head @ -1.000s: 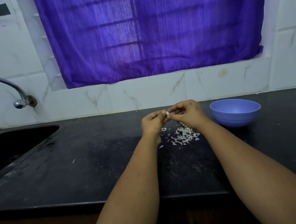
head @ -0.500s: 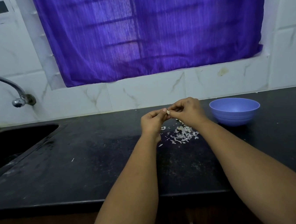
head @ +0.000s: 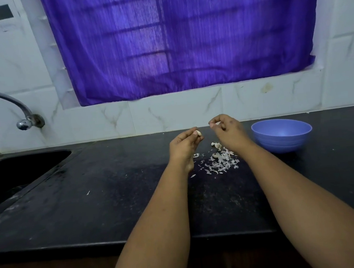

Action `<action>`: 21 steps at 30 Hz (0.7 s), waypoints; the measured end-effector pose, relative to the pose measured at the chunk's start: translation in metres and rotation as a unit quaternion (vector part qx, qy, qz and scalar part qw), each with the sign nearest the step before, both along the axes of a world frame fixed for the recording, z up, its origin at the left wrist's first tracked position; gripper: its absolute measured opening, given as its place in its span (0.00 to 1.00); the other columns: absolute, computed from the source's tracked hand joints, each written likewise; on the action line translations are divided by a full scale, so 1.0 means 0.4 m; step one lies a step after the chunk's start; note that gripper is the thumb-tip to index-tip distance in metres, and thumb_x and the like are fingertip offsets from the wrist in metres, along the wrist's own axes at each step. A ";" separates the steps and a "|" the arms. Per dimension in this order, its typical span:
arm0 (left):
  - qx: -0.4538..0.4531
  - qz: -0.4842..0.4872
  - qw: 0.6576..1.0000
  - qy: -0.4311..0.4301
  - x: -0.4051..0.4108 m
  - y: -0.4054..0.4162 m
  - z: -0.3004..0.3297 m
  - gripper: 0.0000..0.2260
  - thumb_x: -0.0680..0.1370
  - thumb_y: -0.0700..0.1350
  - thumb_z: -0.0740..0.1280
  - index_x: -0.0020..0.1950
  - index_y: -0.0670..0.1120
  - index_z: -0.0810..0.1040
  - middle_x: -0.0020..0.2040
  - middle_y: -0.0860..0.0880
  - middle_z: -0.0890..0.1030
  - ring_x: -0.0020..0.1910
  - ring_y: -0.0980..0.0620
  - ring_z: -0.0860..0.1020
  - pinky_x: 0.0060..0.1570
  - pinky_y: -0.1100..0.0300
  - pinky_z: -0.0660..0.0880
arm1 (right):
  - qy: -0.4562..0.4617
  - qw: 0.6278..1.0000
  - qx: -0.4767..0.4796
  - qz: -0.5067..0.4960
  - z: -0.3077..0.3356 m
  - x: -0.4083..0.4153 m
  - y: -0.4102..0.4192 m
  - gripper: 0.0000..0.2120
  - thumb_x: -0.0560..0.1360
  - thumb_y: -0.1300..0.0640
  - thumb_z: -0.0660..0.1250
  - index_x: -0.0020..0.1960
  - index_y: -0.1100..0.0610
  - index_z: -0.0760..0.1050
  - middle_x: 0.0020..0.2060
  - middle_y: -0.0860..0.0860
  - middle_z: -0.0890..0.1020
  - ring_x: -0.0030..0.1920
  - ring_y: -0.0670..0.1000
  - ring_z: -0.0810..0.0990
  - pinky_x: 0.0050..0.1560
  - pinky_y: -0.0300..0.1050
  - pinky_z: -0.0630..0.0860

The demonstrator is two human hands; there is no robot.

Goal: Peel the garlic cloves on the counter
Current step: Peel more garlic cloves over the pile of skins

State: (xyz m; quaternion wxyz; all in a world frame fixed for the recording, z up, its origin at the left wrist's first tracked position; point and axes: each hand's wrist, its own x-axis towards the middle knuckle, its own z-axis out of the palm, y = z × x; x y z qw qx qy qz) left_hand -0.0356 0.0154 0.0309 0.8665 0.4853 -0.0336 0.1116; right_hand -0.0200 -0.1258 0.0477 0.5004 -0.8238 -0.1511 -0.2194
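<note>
From my remote seat, the nearest line is the bench (head: 113, 206) front edge, running straight across below both forearms. Between that edge and the hands I see a wide stretch of dark bare top. At 9 o'clock the bench drops into a black sink (head: 12, 173), its rim cutting diagonally toward the near left. A single white fleck (head: 88, 193) lies between the sink and the arms.

Both forearms reach forward from 6 o'clock and converge toward the middle. The peel scraps (head: 218, 162) are scattered on the bench between the wrists, with a whole garlic clove (head: 216, 145) at their far edge, just beside the right wrist.

My left grip (head: 185, 145) is raised off the bench, fingers curled, pinching a pale garlic piece (head: 198, 132) at the fingertips. My right grip (head: 228, 131) is raised at 1 o'clock of it, thumb and forefinger pinched together on a small pale bit (head: 212, 125); whether skin or clove I cannot tell. The two grips are apart.

At 3 o'clock of the right hand stands a blue bowl (head: 282, 138), near the wrist but not touching. Beyond, the bench ends at a tiled wall (head: 169, 112), with a tap (head: 16, 107) at 10 o'clock and a purple curtain (head: 183, 35) at 12.
</note>
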 end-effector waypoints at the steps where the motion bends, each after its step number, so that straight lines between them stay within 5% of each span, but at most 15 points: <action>1: -0.002 -0.001 1.000 -0.002 -0.001 0.000 0.001 0.06 0.76 0.29 0.66 0.46 0.37 0.80 0.34 0.47 0.83 0.36 0.52 0.82 0.39 0.68 0.78 | -0.008 1.000 -0.004 -0.001 0.000 0.000 -0.006 0.05 0.78 0.57 0.66 0.52 0.56 0.77 0.33 0.50 0.78 0.30 0.46 0.75 0.27 0.29 0.69; 5: -0.003 0.007 1.000 -0.001 0.000 -0.002 0.002 0.06 0.75 0.28 0.66 0.44 0.36 0.79 0.32 0.47 0.83 0.36 0.52 0.82 0.43 0.65 0.80 | 0.007 0.998 -0.059 0.003 -0.006 0.004 -0.013 0.07 0.75 0.63 0.68 0.52 0.59 0.82 0.38 0.53 0.84 0.39 0.49 0.83 0.31 0.24 0.72; 11: 0.006 0.019 1.000 0.014 -0.004 -0.007 0.006 0.06 0.76 0.29 0.65 0.42 0.36 0.80 0.35 0.44 0.82 0.36 0.50 0.81 0.42 0.66 0.80 | -0.038 0.999 0.009 0.004 0.003 -0.020 -0.001 0.05 0.68 0.64 0.74 0.42 0.56 0.83 0.31 0.50 0.82 0.28 0.38 0.77 0.32 0.26 0.72; 21: 0.073 0.019 0.997 -0.001 -0.004 -0.009 -0.007 0.05 0.75 0.31 0.67 0.42 0.39 0.80 0.36 0.45 0.83 0.40 0.49 0.82 0.52 0.59 0.79 | -0.038 0.999 -0.001 0.035 -0.007 -0.022 0.019 0.16 0.66 0.61 0.75 0.51 0.52 0.77 0.33 0.48 0.85 0.33 0.45 0.83 0.42 0.39 0.80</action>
